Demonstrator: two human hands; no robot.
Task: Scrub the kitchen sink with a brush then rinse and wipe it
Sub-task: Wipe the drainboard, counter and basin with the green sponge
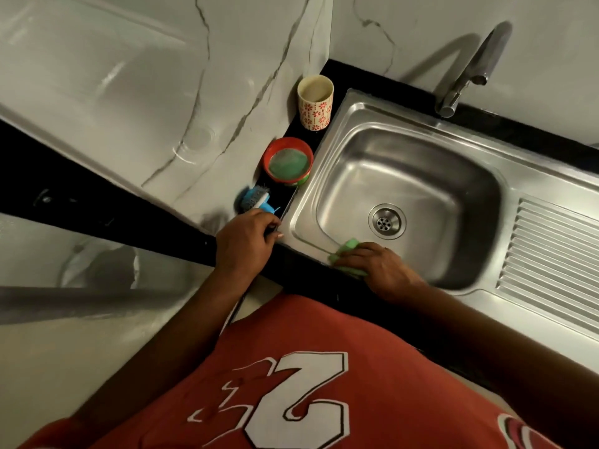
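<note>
The steel sink (327, 176) has a dry-looking basin with a round drain (386, 221). My right hand (379, 270) holds a green cloth (348, 249) against the sink's near left rim, fingers bent over it. My left hand (244, 241) rests on the black counter (282, 192) at the sink's left corner, its fingertips at the rim's edge and holding nothing. A blue scrub brush (256, 198) lies on the counter just beyond that hand, bristles up.
A red bowl (287, 162) with green soapy liquid and a flowered cup (315, 103) stand on the counter strip left of the sink. The tap (466, 76) rises at the back. A ribbed drainboard (551, 254) lies to the right. Marble wall panels close the left side.
</note>
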